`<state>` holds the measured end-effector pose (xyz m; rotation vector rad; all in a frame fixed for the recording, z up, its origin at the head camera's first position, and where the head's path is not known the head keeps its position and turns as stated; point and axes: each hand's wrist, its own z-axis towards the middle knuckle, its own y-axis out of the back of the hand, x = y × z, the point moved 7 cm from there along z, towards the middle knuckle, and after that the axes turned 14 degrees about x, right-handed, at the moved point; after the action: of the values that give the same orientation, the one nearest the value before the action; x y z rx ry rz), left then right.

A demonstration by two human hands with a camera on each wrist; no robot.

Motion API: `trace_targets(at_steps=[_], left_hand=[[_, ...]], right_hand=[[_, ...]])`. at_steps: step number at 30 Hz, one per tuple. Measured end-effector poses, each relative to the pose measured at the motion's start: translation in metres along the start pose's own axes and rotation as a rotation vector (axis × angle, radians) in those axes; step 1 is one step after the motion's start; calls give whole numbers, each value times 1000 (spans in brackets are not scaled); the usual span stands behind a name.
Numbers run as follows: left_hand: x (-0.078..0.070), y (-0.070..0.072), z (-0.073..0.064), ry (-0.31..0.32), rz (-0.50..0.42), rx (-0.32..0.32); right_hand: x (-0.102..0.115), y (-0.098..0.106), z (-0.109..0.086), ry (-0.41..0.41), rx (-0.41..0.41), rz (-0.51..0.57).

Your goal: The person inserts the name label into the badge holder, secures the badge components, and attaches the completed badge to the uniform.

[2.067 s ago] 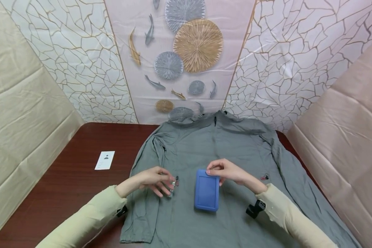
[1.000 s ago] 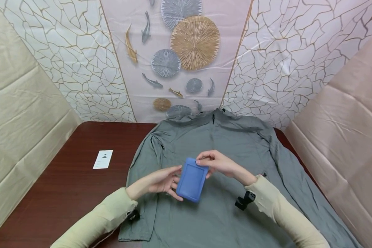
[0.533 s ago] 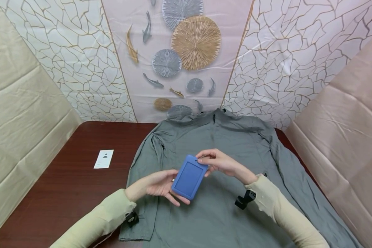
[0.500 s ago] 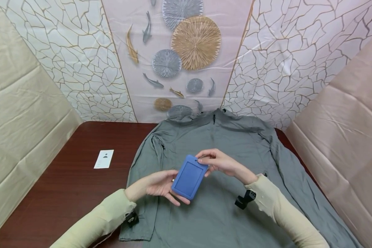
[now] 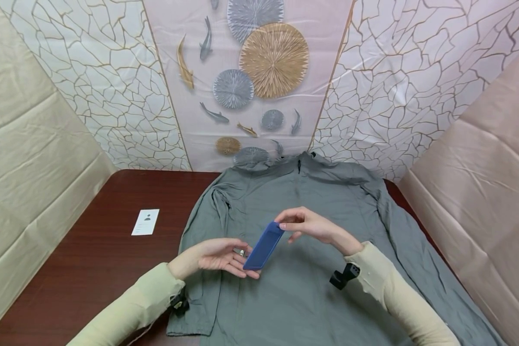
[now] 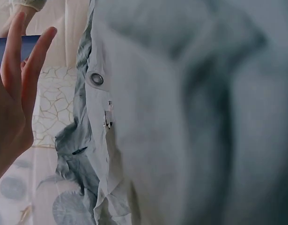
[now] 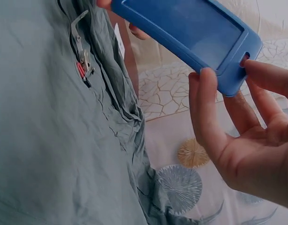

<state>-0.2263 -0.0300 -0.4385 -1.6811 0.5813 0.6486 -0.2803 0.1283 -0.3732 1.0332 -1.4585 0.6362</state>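
A blue badge holder [image 5: 264, 247] is held slanted above a grey-green jacket [image 5: 324, 288]. My right hand [image 5: 311, 224] pinches its upper end; the right wrist view shows thumb and fingers around the slotted end of the holder [image 7: 190, 35] and its framed window. At the lower end is my left hand [image 5: 220, 257], palm turned up, with fingers mostly straight against or right beside the holder. A metal badge clip [image 7: 83, 56] with a red and black part lies on the jacket, mostly hidden behind the left fingers in the head view.
A white card [image 5: 145, 222] with a small portrait icon lies on the dark red-brown table [image 5: 86, 250] at left. The spread jacket covers the middle and right of the table. Patterned cloth [image 5: 233, 62] hangs behind, and beige cloth stands on both sides.
The badge holder has been lifted, moved left to the left hand and tilted, so it now shows narrower. The left hand has turned its palm up beside it; the right hand keeps its pinch.
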Motion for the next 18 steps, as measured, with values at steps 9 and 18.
trace_targets(at_steps=[9,18], left_hand=[[-1,3,-3,-5,15,-2],[-2,3,-5,4,61,-30]], right_hand=[[6,7,-5,2,-42,-209],[15,6,-11,119,8,-134]])
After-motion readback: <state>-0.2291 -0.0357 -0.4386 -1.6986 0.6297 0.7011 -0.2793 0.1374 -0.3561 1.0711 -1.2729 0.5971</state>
